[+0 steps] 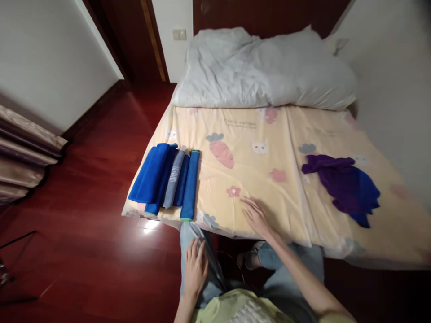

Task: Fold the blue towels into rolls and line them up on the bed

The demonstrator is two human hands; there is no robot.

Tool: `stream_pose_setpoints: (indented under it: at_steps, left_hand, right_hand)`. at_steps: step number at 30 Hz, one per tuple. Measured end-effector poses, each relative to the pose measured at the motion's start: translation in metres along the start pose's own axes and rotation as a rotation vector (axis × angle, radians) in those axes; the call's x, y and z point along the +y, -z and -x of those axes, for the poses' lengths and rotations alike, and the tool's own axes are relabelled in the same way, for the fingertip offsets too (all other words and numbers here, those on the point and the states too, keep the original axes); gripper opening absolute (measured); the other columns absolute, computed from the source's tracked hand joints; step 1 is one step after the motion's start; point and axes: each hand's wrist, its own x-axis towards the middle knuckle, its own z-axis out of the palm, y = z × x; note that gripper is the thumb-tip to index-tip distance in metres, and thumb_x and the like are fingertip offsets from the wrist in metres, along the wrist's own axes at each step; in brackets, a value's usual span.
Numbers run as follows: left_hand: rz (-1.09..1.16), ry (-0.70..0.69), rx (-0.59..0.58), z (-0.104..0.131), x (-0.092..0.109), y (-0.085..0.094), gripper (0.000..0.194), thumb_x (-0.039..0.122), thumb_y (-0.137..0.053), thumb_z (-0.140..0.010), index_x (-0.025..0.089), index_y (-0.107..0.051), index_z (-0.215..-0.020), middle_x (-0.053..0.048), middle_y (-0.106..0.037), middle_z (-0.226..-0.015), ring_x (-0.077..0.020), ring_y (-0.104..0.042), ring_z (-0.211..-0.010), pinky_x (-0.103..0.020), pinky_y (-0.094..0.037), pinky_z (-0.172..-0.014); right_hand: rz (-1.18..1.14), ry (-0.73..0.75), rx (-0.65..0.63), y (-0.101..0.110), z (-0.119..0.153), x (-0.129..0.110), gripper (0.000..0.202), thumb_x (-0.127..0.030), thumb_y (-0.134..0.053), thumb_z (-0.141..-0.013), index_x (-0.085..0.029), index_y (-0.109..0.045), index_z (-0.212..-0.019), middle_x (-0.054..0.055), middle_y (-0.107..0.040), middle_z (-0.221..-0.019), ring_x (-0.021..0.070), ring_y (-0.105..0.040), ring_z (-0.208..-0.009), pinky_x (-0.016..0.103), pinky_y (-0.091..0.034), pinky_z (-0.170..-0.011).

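My left hand [195,264] rests on my jeans, its fingers stretched out over the thigh and nothing in them. Flat on the bed's front part lies my right hand [256,217], fingers spread and empty, just below a printed red flower. Left of it, several rolled blue towels [150,175] sit side by side near the bed's left corner. Among them is a grey roll [174,178] with white lettering. A separate blue roll with green edging [191,185] is the rightmost of the row. On the right side, a crumpled purple and blue cloth [346,186] lies loose, apart from both hands.
A yellow printed sheet [249,152] covers the bed. A bulky whitish quilt or pillow [266,67] lies along the headboard. Dark red floor [101,179] extends to the left, with a curtain [27,152] by the wall and thin black legs [20,237] of a stand.
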Motion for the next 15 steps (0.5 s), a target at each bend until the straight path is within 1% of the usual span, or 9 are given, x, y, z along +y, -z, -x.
stream_pose_setpoints:
  at_steps: [2,4,6,7,9,11,12,13,15]
  left_hand:
    - [-0.006,-0.002,-0.037,0.019,-0.001,-0.004,0.041,0.015,-0.048,-0.095,0.021,-0.065,-0.132,-0.013,-0.06,-0.143,-0.0308,-0.052,-0.138,-0.055,-0.053,-0.104]
    - [-0.012,-0.033,-0.027,0.024,-0.003,-0.009,0.036,0.015,-0.047,-0.094,0.019,-0.07,-0.121,-0.013,-0.064,-0.137,-0.0305,-0.055,-0.134,-0.055,-0.054,-0.103]
    - [-0.018,-0.105,-0.005,0.016,0.001,-0.015,0.035,0.013,-0.046,-0.094,0.018,-0.071,-0.117,-0.013,-0.068,-0.131,-0.0292,-0.059,-0.129,-0.052,-0.056,-0.101]
    - [-0.021,-0.162,-0.009,0.008,0.007,-0.02,0.035,0.012,-0.045,-0.094,0.018,-0.071,-0.118,-0.013,-0.068,-0.13,-0.0285,-0.06,-0.128,-0.051,-0.056,-0.101]
    - [-0.017,-0.316,-0.062,-0.013,0.029,-0.032,0.037,0.01,-0.044,-0.094,0.018,-0.07,-0.12,-0.012,-0.067,-0.133,-0.027,-0.059,-0.13,-0.049,-0.054,-0.105]
    - [-0.008,-0.475,-0.144,-0.04,0.061,-0.046,0.04,0.009,-0.044,-0.094,0.019,-0.068,-0.124,-0.011,-0.063,-0.141,-0.0264,-0.054,-0.136,-0.049,-0.049,-0.11]
    - [-0.011,-0.528,-0.176,-0.055,0.079,-0.053,0.042,0.009,-0.044,-0.093,0.019,-0.067,-0.127,-0.011,-0.059,-0.146,-0.0268,-0.051,-0.14,-0.049,-0.047,-0.112]
    - [-0.021,-0.553,-0.2,-0.069,0.097,-0.059,0.043,0.01,-0.044,-0.093,0.018,-0.065,-0.13,-0.013,-0.054,-0.151,-0.0277,-0.047,-0.143,-0.049,-0.045,-0.114]
    - [-0.048,-0.533,-0.227,-0.097,0.13,-0.071,0.047,0.011,-0.047,-0.092,0.014,-0.061,-0.137,-0.017,-0.047,-0.157,-0.0302,-0.041,-0.148,-0.052,-0.042,-0.116]
  right_hand:
    - [0.064,-0.125,0.065,0.028,0.088,0.024,0.052,-0.018,-0.047,-0.093,-0.034,-0.059,-0.141,0.011,-0.071,-0.126,0.0331,-0.068,-0.119,0.053,-0.062,-0.099]
    - [0.058,-0.253,0.148,0.05,0.165,0.04,0.053,-0.018,-0.044,-0.094,-0.039,-0.058,-0.14,0.008,-0.076,-0.113,0.033,-0.074,-0.104,0.051,-0.068,-0.084]
    - [0.065,-0.347,0.25,0.064,0.22,0.045,0.052,-0.02,-0.042,-0.095,-0.044,-0.058,-0.137,0.006,-0.077,-0.11,0.0331,-0.075,-0.101,0.051,-0.068,-0.08]
    - [0.061,-0.38,0.292,0.068,0.237,0.044,0.051,-0.021,-0.041,-0.095,-0.045,-0.058,-0.137,0.006,-0.076,-0.113,0.0327,-0.074,-0.104,0.052,-0.068,-0.082]
    - [0.041,-0.418,0.364,0.072,0.251,0.04,0.05,-0.02,-0.039,-0.095,-0.043,-0.06,-0.135,0.006,-0.075,-0.117,0.0315,-0.073,-0.109,0.053,-0.066,-0.088]
    - [0.031,-0.442,0.42,0.071,0.248,0.039,0.045,-0.021,-0.04,-0.095,-0.039,-0.066,-0.127,0.007,-0.077,-0.111,0.0316,-0.074,-0.106,0.055,-0.065,-0.09]
    - [0.027,-0.462,0.438,0.071,0.244,0.04,0.042,-0.021,-0.04,-0.095,-0.037,-0.069,-0.12,0.007,-0.077,-0.108,0.0315,-0.075,-0.104,0.056,-0.064,-0.09]
    - [0.023,-0.476,0.447,0.07,0.24,0.041,0.039,-0.022,-0.04,-0.095,-0.035,-0.071,-0.114,0.007,-0.078,-0.106,0.0314,-0.075,-0.103,0.056,-0.064,-0.089]
    - [0.012,-0.496,0.454,0.071,0.237,0.046,0.037,-0.023,-0.04,-0.096,-0.034,-0.073,-0.107,0.007,-0.078,-0.105,0.0309,-0.075,-0.102,0.056,-0.064,-0.089]
